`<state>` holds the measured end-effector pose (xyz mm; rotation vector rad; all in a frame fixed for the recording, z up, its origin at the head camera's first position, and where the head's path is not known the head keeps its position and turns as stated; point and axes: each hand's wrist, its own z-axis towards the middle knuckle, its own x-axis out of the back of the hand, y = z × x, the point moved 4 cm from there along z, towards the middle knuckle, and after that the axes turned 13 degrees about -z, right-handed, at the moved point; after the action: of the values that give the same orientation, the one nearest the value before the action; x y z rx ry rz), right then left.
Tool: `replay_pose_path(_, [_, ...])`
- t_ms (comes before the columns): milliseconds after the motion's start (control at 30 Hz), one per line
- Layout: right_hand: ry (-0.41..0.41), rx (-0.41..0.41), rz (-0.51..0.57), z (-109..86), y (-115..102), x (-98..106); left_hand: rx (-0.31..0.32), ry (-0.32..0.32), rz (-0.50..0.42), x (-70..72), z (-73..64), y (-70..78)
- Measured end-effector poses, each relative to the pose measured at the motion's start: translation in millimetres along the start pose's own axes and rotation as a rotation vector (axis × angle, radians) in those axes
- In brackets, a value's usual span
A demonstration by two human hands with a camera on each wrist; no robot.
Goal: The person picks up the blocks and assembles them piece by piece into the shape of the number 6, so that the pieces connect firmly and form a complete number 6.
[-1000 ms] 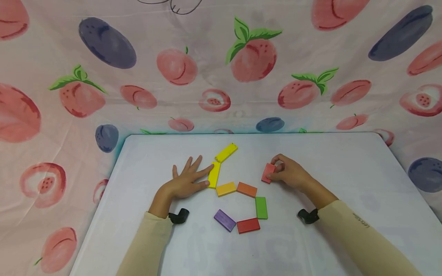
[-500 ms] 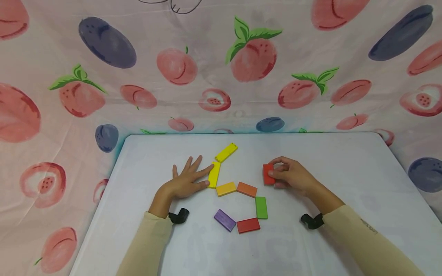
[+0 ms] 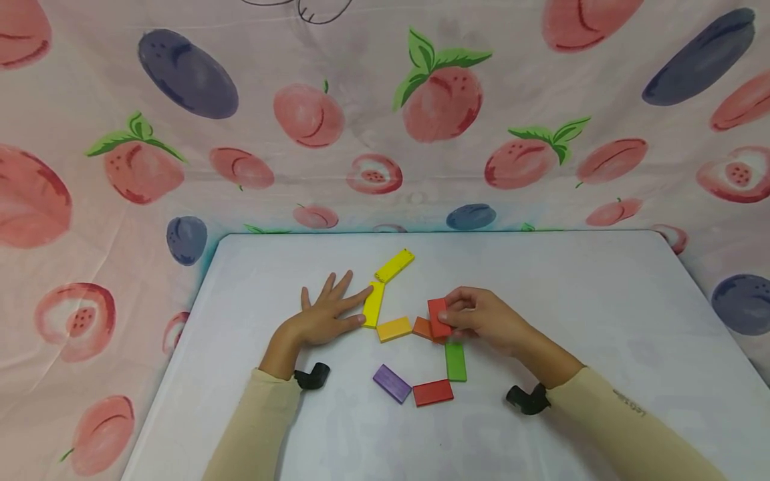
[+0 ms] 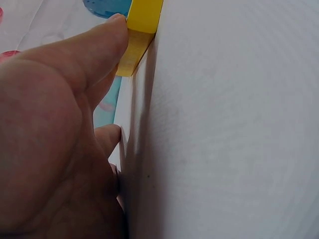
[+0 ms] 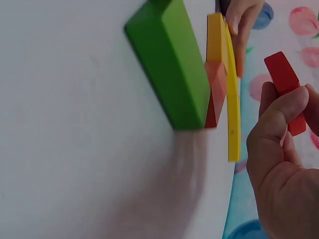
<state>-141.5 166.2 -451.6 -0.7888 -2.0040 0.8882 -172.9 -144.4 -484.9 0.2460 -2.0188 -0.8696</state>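
Note:
My left hand [image 3: 325, 317] lies with fingers spread, thumb and index fingertips on the edge of a yellow block [image 3: 374, 306]. In the left wrist view the thumb touches the yellow block [image 4: 143, 17] at its end. My right hand [image 3: 490, 319] pinches a red rectangular block [image 3: 438, 316] between thumb and fingers. From the head view the held block overlaps the orange block [image 3: 422, 327]. The right wrist view shows the red block [image 5: 282, 72] raised off the table, beyond the green block [image 5: 172, 69].
The blocks form a curved line on the white table [image 3: 571, 294]: another yellow block [image 3: 394, 266], an amber block [image 3: 394, 329], a green block [image 3: 456, 363], a second red block [image 3: 433, 393] and a purple block [image 3: 392, 383]. A fruit-print cloth [image 3: 385, 120] hangs behind.
My right hand has turned the red block so its broad face shows and carried it left, over the orange block. My left hand and the blocks on the table have stayed put.

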Motion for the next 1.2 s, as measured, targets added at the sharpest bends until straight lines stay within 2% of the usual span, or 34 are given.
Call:
replay_pose_path(167, [-0.046,-0.028,0.035,0.0,-6.3,-17.1,0.005,0.001,0.006,0.0,0.3,-0.6])
replay_pose_path(467, [-0.069,-0.077,-0.009,1.9,-19.0,-46.5,0.012,0.012,-0.003,-0.3,1.5,0.2])
replay_pose_path(867, [-0.141,0.032,0.043,1.0,-35.7,-69.1,0.003,0.018,-0.023,0.2,2.2,0.6])
replay_pose_path(1000, [-0.135,0.046,0.010,3.1,-39.7,-74.6,-0.001,0.017,-0.029,0.5,1.3,1.2])
replay_pose_path(1200, [-0.098,0.054,-0.101,6.7,-46.5,-85.2,-0.001,0.017,-0.029,0.6,0.6,1.3])
